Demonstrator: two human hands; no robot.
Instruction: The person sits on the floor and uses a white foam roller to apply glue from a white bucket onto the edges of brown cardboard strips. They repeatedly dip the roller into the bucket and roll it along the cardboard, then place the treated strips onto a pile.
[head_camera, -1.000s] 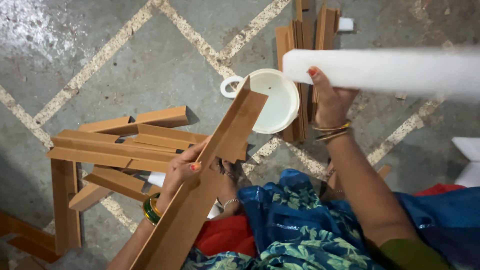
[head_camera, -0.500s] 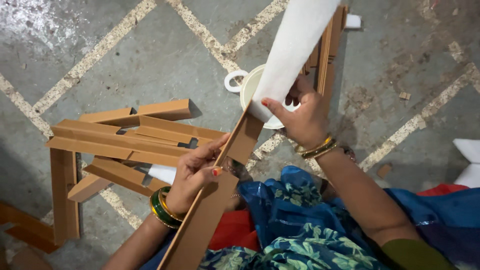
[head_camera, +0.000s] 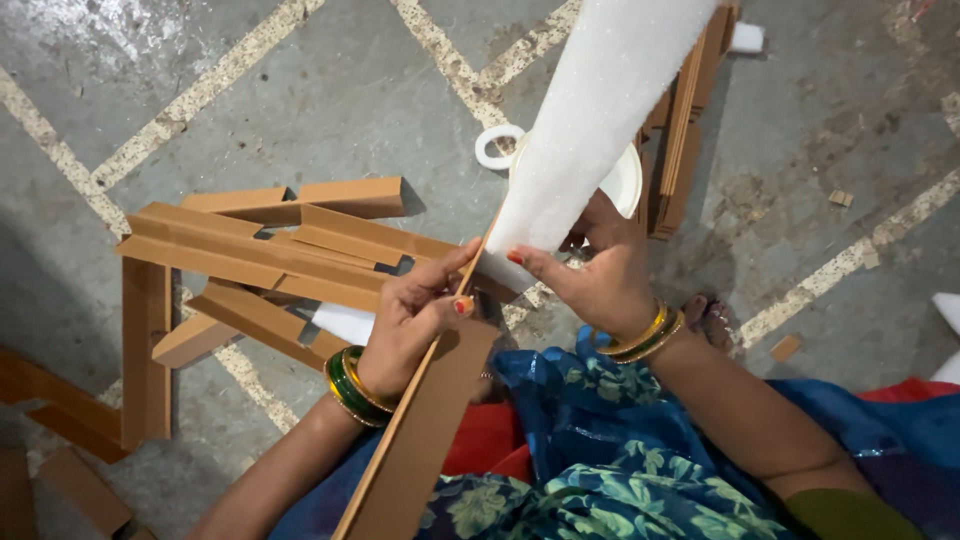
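Left hand (head_camera: 420, 320) wrapped tight around a long brown strip (head_camera: 425, 440), near the middle, thumb on top. Right hand (head_camera: 595, 280) pinching the low end of a white foam piece (head_camera: 600, 110), grip closed on it, thumb under the edge. Foam end touching the top of the strip, slanting up and far right. White cup (head_camera: 625, 180) on the floor just behind the foam. Pile of brown strips (head_camera: 250, 250) lying on the grey floor (head_camera: 330, 90) to the left. Blue flowered cloth (head_camera: 620, 450) near, under both arms.
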